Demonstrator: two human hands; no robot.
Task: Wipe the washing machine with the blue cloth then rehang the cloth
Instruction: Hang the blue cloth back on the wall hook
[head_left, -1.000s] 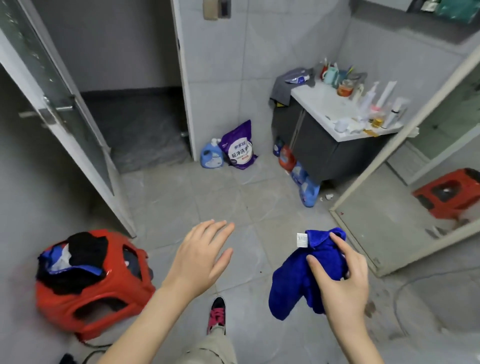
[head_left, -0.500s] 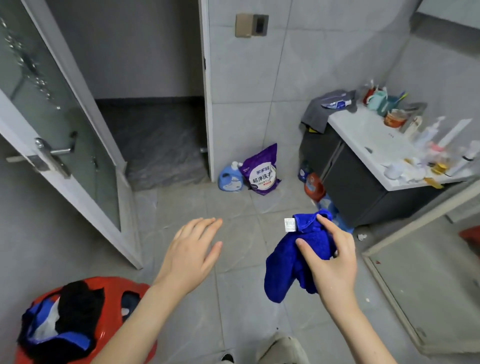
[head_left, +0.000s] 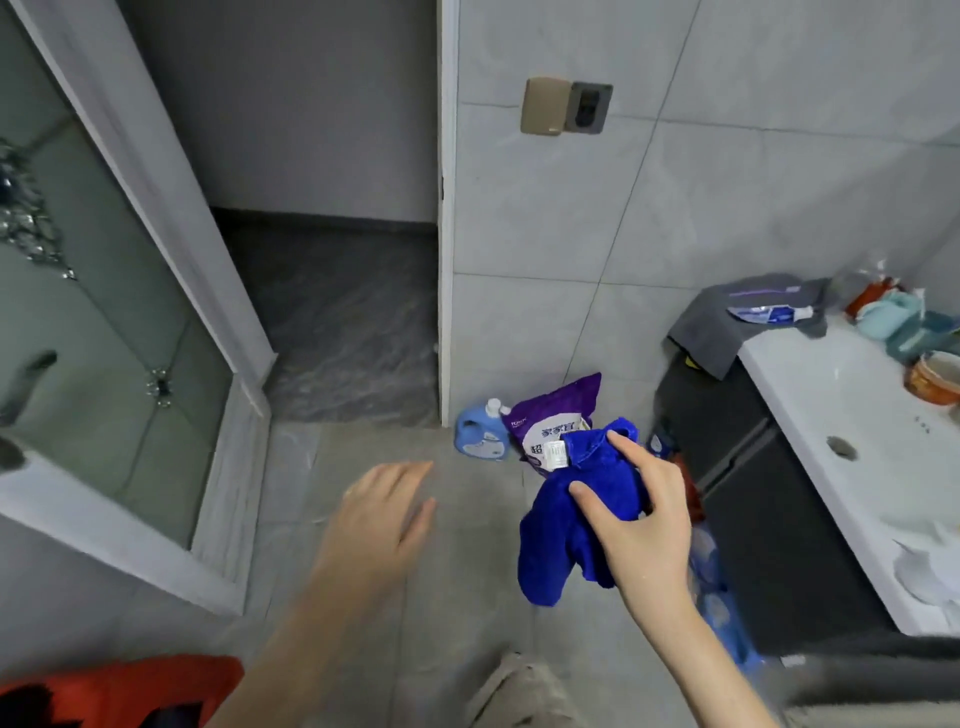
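- The right hand (head_left: 644, 525) holds the blue cloth (head_left: 563, 530) up in the air over the grey floor (head_left: 467, 597). Its thumb and fingers curl round the bunched cloth and pinch it tight.
- The cloth hangs down from the hand in a soft lump. A small white tag (head_left: 556, 454) sticks out near its top.
- The left hand (head_left: 379, 514) has straight fingers and holds nothing. It floats over the floor, near the cloth but not touching it.
- A purple bag (head_left: 550, 410) and a light blue bottle (head_left: 480, 431) stand side by side on the floor, right at the bottom of the tiled wall. The cloth hides part of the bag.
- A white sink counter (head_left: 810, 395) is on the right. A grey towel (head_left: 717, 327) hangs over its far corner. A teal cup (head_left: 883, 312) stands by its far edge.
- A glass door (head_left: 104, 364) stands open on the left.
- A red basket (head_left: 130, 686) peeks in on the floor at the bottom left.
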